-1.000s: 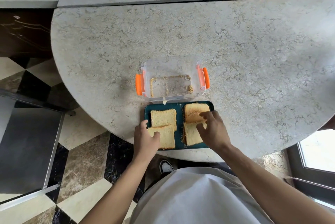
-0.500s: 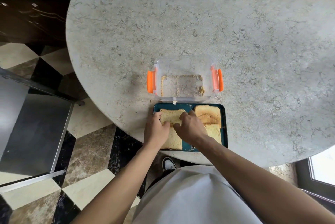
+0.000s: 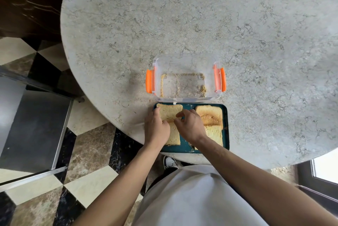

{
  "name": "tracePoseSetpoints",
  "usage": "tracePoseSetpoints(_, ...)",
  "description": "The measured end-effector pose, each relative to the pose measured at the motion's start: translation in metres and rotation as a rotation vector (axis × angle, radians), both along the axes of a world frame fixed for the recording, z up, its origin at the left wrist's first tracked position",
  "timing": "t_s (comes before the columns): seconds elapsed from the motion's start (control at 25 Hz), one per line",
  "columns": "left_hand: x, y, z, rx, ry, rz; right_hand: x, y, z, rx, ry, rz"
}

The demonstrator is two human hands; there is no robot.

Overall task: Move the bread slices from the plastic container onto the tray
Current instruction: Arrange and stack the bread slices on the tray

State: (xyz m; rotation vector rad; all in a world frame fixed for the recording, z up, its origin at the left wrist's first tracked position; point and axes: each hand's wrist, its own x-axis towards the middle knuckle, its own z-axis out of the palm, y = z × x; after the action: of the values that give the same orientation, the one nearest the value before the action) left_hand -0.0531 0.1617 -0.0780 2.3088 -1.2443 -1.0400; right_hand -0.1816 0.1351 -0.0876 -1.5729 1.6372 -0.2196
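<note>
Four bread slices lie on the teal tray. Left hand and right hand both pinch the far-left slice between them; beyond their fingertips, the plastic container holds only crumbs on the tabletop.

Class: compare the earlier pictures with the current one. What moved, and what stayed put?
The right hand crossed from the right-hand slices to the far-left slice, joining the left hand, which moved up onto it. The plastic container, tray and right-hand slices stayed put.
</note>
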Motion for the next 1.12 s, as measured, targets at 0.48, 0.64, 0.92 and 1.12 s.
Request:
tracePoseSetpoints(0.48,0.005,-0.003,-0.003,-0.029,0.04,0.047,-0.003,0.0,-0.002,-0.012,-0.035,0.003)
tracePoseSetpoints(0.64,0.014,0.01,-0.004,-0.057,-0.003,0.131,-0.009,0.006,-0.003,0.005,0.008,0.027)
tracePoseSetpoints(0.92,0.028,0.031,-0.008,0.012,0.034,0.136,-0.006,0.03,-0.003,0.127,-0.057,0.07)
tracePoseSetpoints(1.12,0.03,0.036,-0.009,0.013,0.095,0.108,-0.015,0.035,-0.001,0.131,-0.053,0.049)
